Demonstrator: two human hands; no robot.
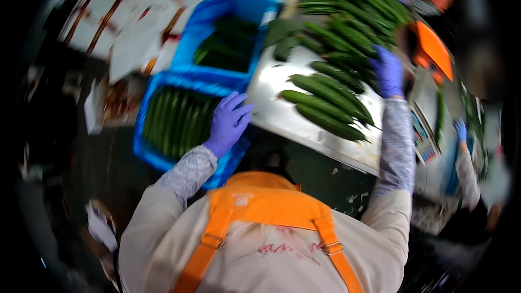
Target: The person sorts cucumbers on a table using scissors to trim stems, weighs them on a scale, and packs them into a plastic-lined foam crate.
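Note:
My left hand (228, 123), in a purple glove, is at the right rim of a blue crate (142, 144). Its fingers are apart with nothing in them. Long green cucumbers (179, 122) lie side by side in that crate. My right hand (388, 71), gloved alike, reaches to the right side of a cucumber heap (347, 35) on the white table (271, 89). It touches cucumbers there; blur and the heap hide how its fingers are bent. Nearer to me, several loose cucumbers (328, 103) lie slantwise on the tabletop.
Another blue crate (187, 43) with dark green produce stands beyond the first. White printed cartons (141, 19) fill the far left. Right of the table are a scale (426, 133) and an orange panel (434, 49). Another person's gloved hand (460, 129) shows at far right.

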